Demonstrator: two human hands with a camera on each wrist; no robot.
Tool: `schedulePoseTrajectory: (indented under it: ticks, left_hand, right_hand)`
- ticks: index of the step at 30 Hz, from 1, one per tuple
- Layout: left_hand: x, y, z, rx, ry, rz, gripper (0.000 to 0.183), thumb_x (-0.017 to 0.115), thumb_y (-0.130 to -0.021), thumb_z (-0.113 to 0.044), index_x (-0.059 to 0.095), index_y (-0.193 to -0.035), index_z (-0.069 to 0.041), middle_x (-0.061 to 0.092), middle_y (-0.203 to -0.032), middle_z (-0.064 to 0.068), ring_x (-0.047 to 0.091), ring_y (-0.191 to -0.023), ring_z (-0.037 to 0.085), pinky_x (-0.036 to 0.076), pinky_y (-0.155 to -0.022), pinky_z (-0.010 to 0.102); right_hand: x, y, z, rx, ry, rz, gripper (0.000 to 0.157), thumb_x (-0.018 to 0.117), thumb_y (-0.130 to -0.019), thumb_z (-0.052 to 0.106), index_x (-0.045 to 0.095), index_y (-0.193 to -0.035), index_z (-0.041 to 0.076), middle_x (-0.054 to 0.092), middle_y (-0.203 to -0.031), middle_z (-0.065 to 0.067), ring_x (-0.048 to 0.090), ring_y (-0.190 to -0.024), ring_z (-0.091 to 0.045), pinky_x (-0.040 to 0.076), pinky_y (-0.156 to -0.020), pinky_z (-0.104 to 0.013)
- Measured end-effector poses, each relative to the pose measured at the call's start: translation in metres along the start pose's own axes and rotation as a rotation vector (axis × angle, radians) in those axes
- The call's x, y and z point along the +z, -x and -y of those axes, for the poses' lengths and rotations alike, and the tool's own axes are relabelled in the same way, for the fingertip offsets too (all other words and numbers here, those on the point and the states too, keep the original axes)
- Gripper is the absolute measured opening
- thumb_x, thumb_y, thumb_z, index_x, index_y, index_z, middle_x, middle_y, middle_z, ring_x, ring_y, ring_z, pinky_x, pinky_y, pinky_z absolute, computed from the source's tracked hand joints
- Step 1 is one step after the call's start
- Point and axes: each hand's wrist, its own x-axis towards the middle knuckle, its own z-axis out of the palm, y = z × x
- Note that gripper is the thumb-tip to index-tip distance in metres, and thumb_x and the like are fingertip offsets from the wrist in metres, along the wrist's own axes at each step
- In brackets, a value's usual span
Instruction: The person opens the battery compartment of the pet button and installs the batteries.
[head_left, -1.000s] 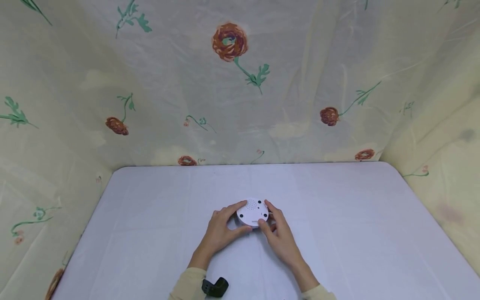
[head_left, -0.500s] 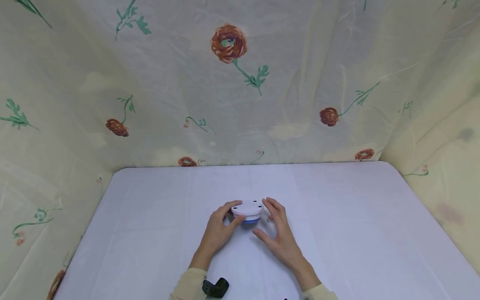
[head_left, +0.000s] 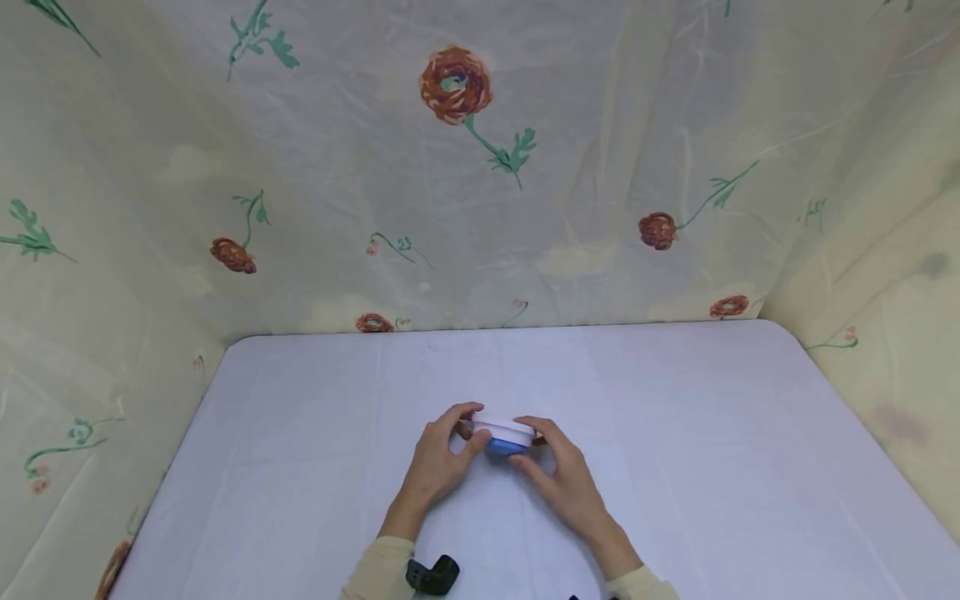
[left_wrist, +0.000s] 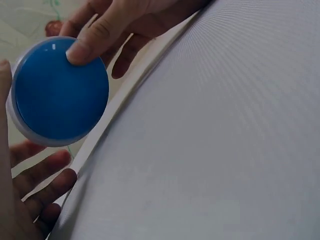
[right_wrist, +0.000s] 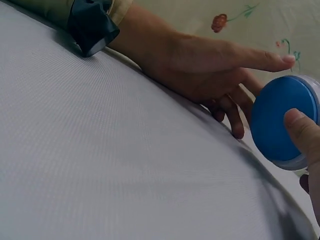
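A round answer buzzer with a white base and a blue top is held up over the table, tilted so its blue face turns toward the person. My right hand pinches it, the thumb pressed on the blue face and the fingers behind the base. My left hand is around the opposite side with thumb and fingers spread. In the right wrist view, the left thumb stretches out straight by the buzzer's rim, and the other left fingers hang loosely beside it. The buzzer's underside is mostly hidden.
A white cloth covers the table. Behind and at both sides hangs a pale flowered curtain. A black device is strapped to the left wrist.
The buzzer has tipped from showing its white underside with holes and black feet to showing its blue side. The right hand came off it, then took hold again; the left hand's grip has loosened.
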Motion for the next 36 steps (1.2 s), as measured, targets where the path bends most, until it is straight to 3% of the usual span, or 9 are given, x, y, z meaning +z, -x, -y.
schedulePoseTrajectory:
  ticks: [4, 8, 13, 16, 20, 23, 27, 31, 36]
  left_hand:
    - [-0.001, 0.0, 0.001, 0.046, 0.121, -0.022, 0.045, 0.059, -0.081, -0.043, 0.049, -0.122, -0.026, 0.058, -0.107, -0.011, 0.052, -0.095, 0.005, 0.042, -0.076, 0.029]
    - [-0.005, -0.001, -0.003, 0.097, 0.267, -0.01, 0.048, 0.064, -0.08, -0.03, 0.046, -0.124, -0.024, 0.056, -0.116, -0.008, 0.051, -0.106, 0.009, 0.043, -0.079, 0.029]
    - [-0.013, 0.002, -0.015, 0.053, 0.364, 0.1, 0.056, 0.068, -0.077, -0.023, 0.043, -0.127, -0.017, 0.055, -0.118, 0.0, 0.052, -0.107, 0.015, 0.044, -0.084, 0.037]
    - [-0.013, 0.002, -0.017, 0.005, 0.375, 0.138, 0.06, 0.07, -0.075, -0.026, 0.041, -0.128, -0.02, 0.058, -0.112, 0.001, 0.055, -0.102, 0.015, 0.045, -0.084, 0.037]
    - [-0.005, 0.001, -0.006, -0.048, 0.355, 0.132, 0.059, 0.07, -0.072, -0.035, 0.042, -0.124, -0.031, 0.059, -0.105, -0.008, 0.055, -0.095, 0.007, 0.045, -0.081, 0.028]
    - [-0.001, 0.0, 0.001, -0.058, 0.367, 0.125, 0.057, 0.07, -0.072, -0.038, 0.043, -0.122, -0.034, 0.059, -0.104, -0.009, 0.056, -0.094, 0.007, 0.045, -0.079, 0.025]
    - [0.0, 0.0, 0.001, -0.05, 0.38, 0.13, 0.056, 0.069, -0.073, -0.036, 0.044, -0.123, -0.03, 0.059, -0.106, -0.005, 0.056, -0.094, 0.009, 0.046, -0.079, 0.026]
    - [-0.006, 0.0, -0.007, -0.074, 0.411, 0.133, 0.054, 0.067, -0.077, -0.03, 0.043, -0.125, -0.023, 0.06, -0.108, 0.001, 0.057, -0.093, 0.012, 0.046, -0.078, 0.026]
    - [-0.016, -0.001, -0.021, -0.126, 0.482, 0.132, 0.052, 0.065, -0.08, -0.025, 0.043, -0.127, -0.015, 0.06, -0.112, 0.007, 0.058, -0.092, 0.019, 0.047, -0.078, 0.026]
  right_hand:
    - [-0.001, 0.002, -0.001, 0.098, -0.007, -0.009, 0.052, 0.068, -0.076, 0.023, 0.046, -0.123, 0.022, 0.059, -0.109, 0.006, 0.056, -0.094, -0.006, 0.043, -0.083, -0.022]
    - [-0.002, 0.003, 0.001, 0.161, -0.076, -0.002, 0.049, 0.067, -0.077, 0.022, 0.047, -0.121, 0.018, 0.062, -0.106, 0.0, 0.058, -0.094, -0.008, 0.043, -0.084, -0.023]
    - [-0.004, 0.003, 0.002, 0.261, -0.201, 0.016, 0.045, 0.064, -0.079, 0.025, 0.047, -0.12, 0.017, 0.06, -0.112, -0.004, 0.059, -0.1, -0.008, 0.046, -0.085, -0.022]
    - [-0.004, 0.004, 0.001, 0.299, -0.257, 0.031, 0.045, 0.063, -0.08, 0.025, 0.047, -0.121, 0.016, 0.057, -0.116, -0.007, 0.057, -0.104, -0.008, 0.045, -0.087, -0.021]
    - [-0.006, 0.003, 0.005, 0.296, -0.278, 0.051, 0.044, 0.062, -0.081, 0.02, 0.046, -0.122, 0.014, 0.058, -0.116, -0.009, 0.057, -0.104, -0.008, 0.045, -0.087, -0.02]
    - [-0.009, -0.001, 0.015, 0.289, -0.273, 0.058, 0.043, 0.061, -0.082, 0.018, 0.046, -0.122, 0.011, 0.058, -0.114, -0.01, 0.058, -0.102, -0.009, 0.045, -0.086, -0.021]
    - [-0.013, -0.004, 0.026, 0.3, -0.256, 0.067, 0.044, 0.06, -0.083, 0.019, 0.044, -0.123, 0.009, 0.058, -0.114, -0.011, 0.058, -0.102, -0.011, 0.046, -0.085, -0.024]
    - [-0.011, -0.003, 0.022, 0.281, -0.249, 0.057, 0.052, 0.061, -0.082, 0.016, 0.039, -0.128, 0.011, 0.056, -0.116, -0.008, 0.057, -0.1, -0.011, 0.046, -0.084, -0.028]
    - [-0.004, 0.0, 0.006, 0.132, -0.128, 0.044, 0.079, 0.072, -0.073, 0.019, 0.027, -0.137, 0.013, 0.043, -0.13, -0.005, 0.049, -0.109, -0.011, 0.047, -0.08, -0.032]
